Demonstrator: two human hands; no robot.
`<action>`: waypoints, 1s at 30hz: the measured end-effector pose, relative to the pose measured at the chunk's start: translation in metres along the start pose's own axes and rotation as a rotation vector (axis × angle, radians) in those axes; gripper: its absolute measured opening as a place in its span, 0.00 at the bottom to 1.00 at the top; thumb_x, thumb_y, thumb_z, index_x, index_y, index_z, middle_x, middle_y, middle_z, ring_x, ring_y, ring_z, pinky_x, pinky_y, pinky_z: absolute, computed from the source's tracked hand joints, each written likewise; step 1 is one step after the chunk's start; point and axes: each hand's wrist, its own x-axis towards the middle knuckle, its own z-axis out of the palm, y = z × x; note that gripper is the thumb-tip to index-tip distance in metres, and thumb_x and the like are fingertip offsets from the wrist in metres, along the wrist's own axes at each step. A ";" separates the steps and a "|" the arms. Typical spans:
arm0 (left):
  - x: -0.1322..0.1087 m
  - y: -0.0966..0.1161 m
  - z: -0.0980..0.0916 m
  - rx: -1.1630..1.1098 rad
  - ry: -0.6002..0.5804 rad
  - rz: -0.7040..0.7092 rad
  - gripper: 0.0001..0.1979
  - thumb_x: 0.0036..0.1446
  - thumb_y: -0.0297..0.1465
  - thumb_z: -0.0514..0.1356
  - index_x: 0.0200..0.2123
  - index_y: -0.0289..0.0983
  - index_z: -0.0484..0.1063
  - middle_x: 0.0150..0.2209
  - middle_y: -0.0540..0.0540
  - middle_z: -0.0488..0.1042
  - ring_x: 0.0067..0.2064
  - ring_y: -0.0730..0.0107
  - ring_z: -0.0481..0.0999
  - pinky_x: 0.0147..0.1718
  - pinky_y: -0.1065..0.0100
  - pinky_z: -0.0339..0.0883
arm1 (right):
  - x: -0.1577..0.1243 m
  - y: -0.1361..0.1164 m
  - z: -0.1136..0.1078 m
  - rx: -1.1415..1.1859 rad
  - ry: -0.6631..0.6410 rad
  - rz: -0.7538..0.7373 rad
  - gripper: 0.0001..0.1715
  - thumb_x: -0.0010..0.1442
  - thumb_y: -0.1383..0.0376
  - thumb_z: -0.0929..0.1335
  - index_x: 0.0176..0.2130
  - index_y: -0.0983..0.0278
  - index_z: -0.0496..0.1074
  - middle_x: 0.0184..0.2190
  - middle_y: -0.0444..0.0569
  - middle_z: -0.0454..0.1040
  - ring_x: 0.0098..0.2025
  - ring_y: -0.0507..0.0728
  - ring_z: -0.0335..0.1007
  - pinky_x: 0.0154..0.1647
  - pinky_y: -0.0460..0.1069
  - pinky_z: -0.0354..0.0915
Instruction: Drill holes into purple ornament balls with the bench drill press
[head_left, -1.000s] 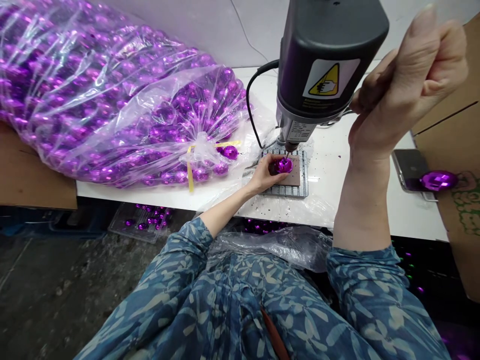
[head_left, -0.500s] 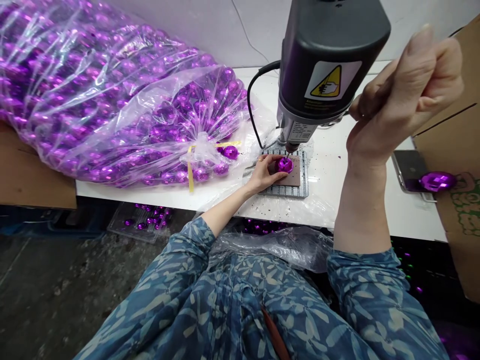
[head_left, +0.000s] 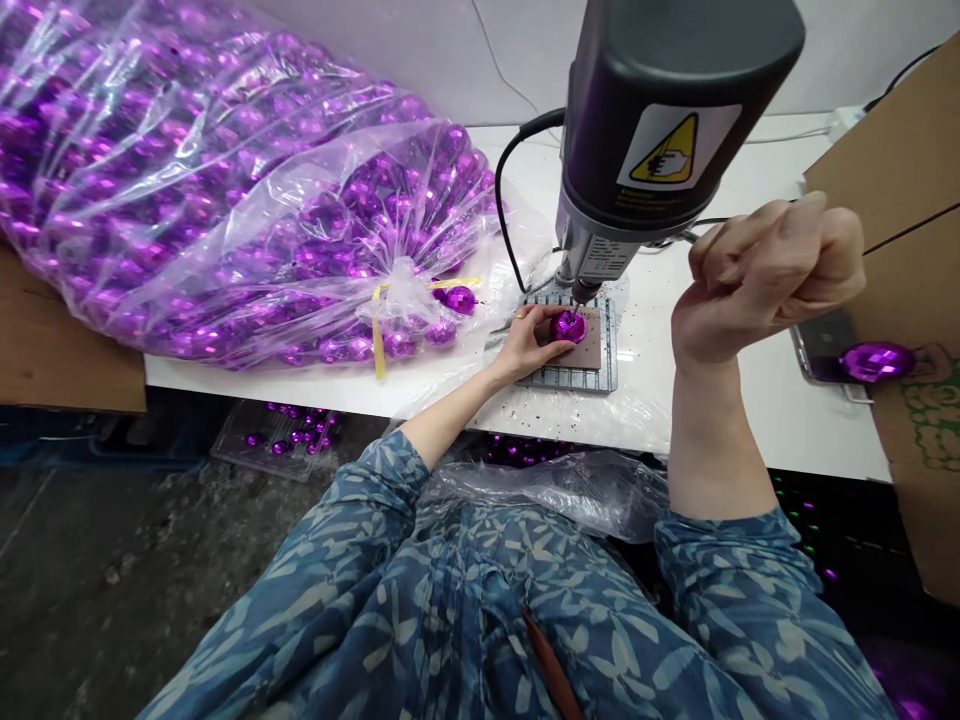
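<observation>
My left hand [head_left: 531, 342] pinches a shiny purple faceted ball [head_left: 568, 326] between thumb and fingers. Under the ball is a brown board [head_left: 589, 352] lying on the grey slotted base plate [head_left: 609, 378]. Above them stands a black bench drill press [head_left: 660, 120] with a yellow hand-warning label. Its bit [head_left: 576, 306] comes down to the top of the ball; how deep it goes is hidden. My right hand [head_left: 772, 280] is closed in a fist around the drill press lever [head_left: 688, 236], of which only a short metal piece shows at the fingers.
A large clear bag [head_left: 247, 200] full of purple balls fills the left of the white table [head_left: 795, 430]. One loose purple ball [head_left: 460, 299] lies by its tied neck. At right are a phone [head_left: 819, 350], another purple ball [head_left: 877, 361] and a cardboard box [head_left: 915, 200].
My right hand has moved down and a little left with the lever. My left hand still holds the ball on the board under the bit.
</observation>
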 end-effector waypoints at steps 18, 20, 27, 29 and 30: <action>0.000 -0.002 0.003 -0.016 0.018 0.002 0.30 0.61 0.49 0.75 0.61 0.44 0.76 0.57 0.38 0.81 0.66 0.46 0.75 0.67 0.42 0.71 | -0.021 0.031 -0.023 0.014 -0.007 -0.124 0.33 0.70 0.55 0.70 0.29 0.62 0.45 0.20 0.37 0.42 0.19 0.42 0.40 0.23 0.45 0.51; 0.000 -0.002 0.003 -0.022 0.021 -0.003 0.29 0.61 0.49 0.75 0.61 0.45 0.76 0.57 0.39 0.81 0.66 0.45 0.74 0.67 0.42 0.71 | -0.022 0.031 -0.023 -0.012 -0.010 -0.121 0.34 0.70 0.54 0.69 0.28 0.62 0.44 0.19 0.37 0.41 0.19 0.42 0.38 0.22 0.45 0.48; -0.001 -0.002 0.004 -0.046 0.027 -0.014 0.30 0.61 0.48 0.75 0.61 0.43 0.76 0.60 0.37 0.80 0.67 0.46 0.74 0.68 0.43 0.71 | -0.027 0.029 -0.026 -0.075 -0.012 -0.127 0.31 0.71 0.55 0.67 0.27 0.63 0.45 0.18 0.38 0.41 0.19 0.42 0.38 0.23 0.45 0.52; -0.002 -0.002 0.004 -0.048 0.024 -0.017 0.30 0.61 0.48 0.75 0.62 0.43 0.75 0.60 0.37 0.80 0.68 0.46 0.73 0.69 0.43 0.71 | -0.029 0.031 -0.029 -0.092 -0.019 -0.132 0.31 0.71 0.54 0.66 0.26 0.64 0.47 0.18 0.38 0.42 0.19 0.42 0.39 0.23 0.46 0.53; -0.002 -0.002 0.003 -0.046 0.024 -0.015 0.30 0.61 0.47 0.75 0.62 0.43 0.75 0.60 0.37 0.80 0.68 0.46 0.73 0.69 0.43 0.71 | -0.031 0.032 -0.030 -0.102 -0.022 -0.132 0.31 0.70 0.54 0.66 0.26 0.64 0.47 0.17 0.38 0.42 0.19 0.43 0.38 0.23 0.47 0.53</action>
